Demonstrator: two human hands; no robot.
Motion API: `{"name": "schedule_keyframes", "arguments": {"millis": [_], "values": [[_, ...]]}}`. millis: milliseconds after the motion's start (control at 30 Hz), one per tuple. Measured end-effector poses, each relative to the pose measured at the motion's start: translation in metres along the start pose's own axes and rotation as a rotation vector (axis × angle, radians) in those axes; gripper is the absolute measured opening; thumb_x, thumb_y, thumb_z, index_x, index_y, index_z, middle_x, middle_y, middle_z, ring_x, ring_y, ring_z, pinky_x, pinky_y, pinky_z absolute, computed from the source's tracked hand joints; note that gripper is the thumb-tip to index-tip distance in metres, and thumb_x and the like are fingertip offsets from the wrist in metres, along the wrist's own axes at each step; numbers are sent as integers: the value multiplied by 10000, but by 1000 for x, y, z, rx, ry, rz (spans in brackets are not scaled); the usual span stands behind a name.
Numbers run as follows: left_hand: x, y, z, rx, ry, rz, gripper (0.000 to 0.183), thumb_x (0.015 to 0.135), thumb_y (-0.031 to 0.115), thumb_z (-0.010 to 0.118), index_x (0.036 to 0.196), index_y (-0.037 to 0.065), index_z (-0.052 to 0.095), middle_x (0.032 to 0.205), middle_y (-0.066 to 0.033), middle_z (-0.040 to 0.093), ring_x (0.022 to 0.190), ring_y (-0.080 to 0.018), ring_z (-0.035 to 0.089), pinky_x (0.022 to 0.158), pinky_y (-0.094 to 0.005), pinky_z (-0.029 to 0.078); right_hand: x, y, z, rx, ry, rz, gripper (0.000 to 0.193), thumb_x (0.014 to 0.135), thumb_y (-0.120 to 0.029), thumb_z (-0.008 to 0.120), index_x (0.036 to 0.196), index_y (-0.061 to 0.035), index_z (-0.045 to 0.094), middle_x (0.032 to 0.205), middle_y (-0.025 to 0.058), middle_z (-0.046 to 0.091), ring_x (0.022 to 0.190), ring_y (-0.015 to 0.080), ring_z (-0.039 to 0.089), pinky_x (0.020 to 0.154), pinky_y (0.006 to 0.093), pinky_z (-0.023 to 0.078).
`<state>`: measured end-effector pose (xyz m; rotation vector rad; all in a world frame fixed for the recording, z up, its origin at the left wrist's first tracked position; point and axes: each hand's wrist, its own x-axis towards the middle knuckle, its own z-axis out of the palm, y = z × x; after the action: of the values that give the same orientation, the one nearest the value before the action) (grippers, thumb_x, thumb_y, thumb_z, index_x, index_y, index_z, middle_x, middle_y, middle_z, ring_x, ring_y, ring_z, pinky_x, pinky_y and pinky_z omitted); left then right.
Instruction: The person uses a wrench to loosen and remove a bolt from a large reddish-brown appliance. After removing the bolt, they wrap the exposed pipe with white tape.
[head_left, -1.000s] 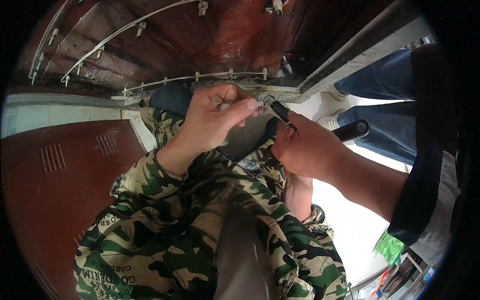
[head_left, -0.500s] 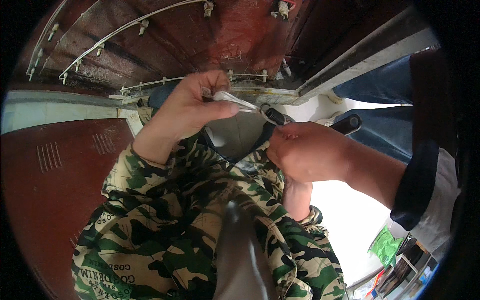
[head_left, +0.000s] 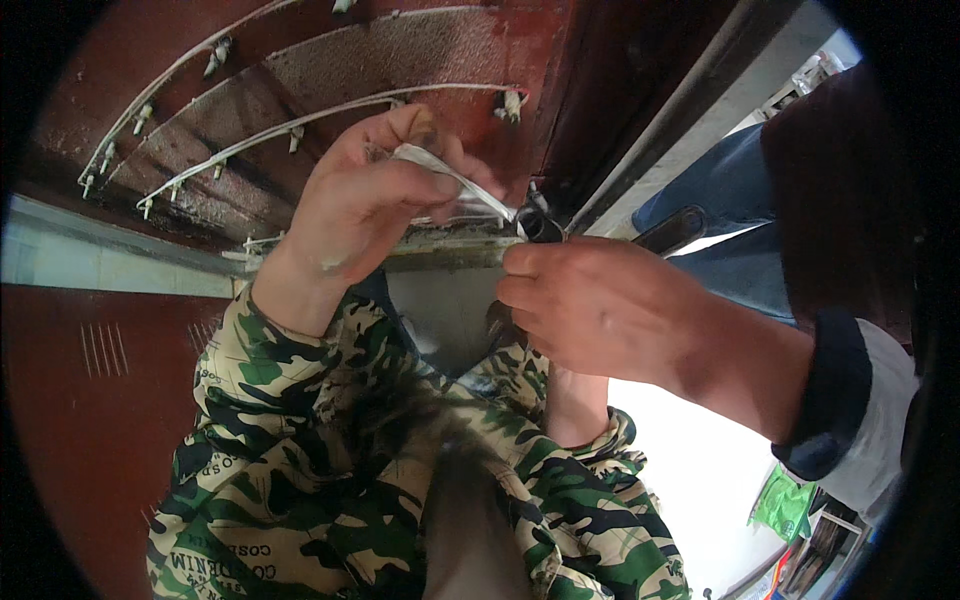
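My left hand, in a camouflage sleeve, is closed with thumb and fingers pinching a bundle of thin white wire. The wire slants down to the right, to the dark round end of a tool. A co-worker's hand, reaching in from the right, lies just below that end. A dark handle with a rounded tip sticks out beyond that hand; its exact kind is unclear. My right hand is mostly hidden behind the co-worker's hand; only my wrist shows, so its fingers cannot be seen.
A dark red panel with white wires on small posts fills the far side. A metal frame edge runs to its right. Jeans-clad legs stand behind it. At the lower right are a green bag and a cluttered rack.
My left hand has shifted slightly left and up with the wire. The co-worker's hand and the tool have moved a little left. The whole view has tilted, showing the panel lower.
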<state>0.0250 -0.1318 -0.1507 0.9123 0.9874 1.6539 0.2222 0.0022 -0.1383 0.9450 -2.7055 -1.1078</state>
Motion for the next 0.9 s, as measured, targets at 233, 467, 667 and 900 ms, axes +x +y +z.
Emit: {"name": "schedule_keyframes", "arguments": {"millis": [233, 467, 667, 900], "values": [[11, 2, 18, 330, -89, 9, 300, 806, 62, 735, 852, 123, 444, 749, -1, 474, 671, -82, 416, 616, -246, 333, -5, -41, 19, 589, -43, 266, 121, 723, -106, 689, 818, -35, 663, 785, 71, 631, 853, 282, 654, 660, 439, 572], [2, 10, 37, 837, -163, 40, 445, 725, 123, 868, 830, 100, 437, 829, 7, 567, 768, -63, 480, 687, -247, 397, -9, -66, 17, 831, 257, 581, 93, 750, -115, 640, 808, -43, 644, 772, 115, 616, 782, 295, 650, 623, 394, 561], [8, 19, 36, 1048, -199, 45, 338, 808, 70, 795, 837, 70, 457, 808, -37, 625, 729, -68, 522, 664, -251, 442, -9, -44, 21, 590, -7, 378, 43, 797, -94, 626, 778, -57, 619, 671, 90, 567, 709, 277, 636, 588, 405, 505], [22, 29, 36, 1357, -354, 89, 172, 917, 176, 631, 886, 7, 629, 735, -142, 638, 688, -308, 622, 648, -410, 482, -12, -20, 19, -83, 16, 8, 53, 792, -138, 648, 744, -116, 651, 678, 50, 613, 666, 208, 607, 632, 341, 435]]}}
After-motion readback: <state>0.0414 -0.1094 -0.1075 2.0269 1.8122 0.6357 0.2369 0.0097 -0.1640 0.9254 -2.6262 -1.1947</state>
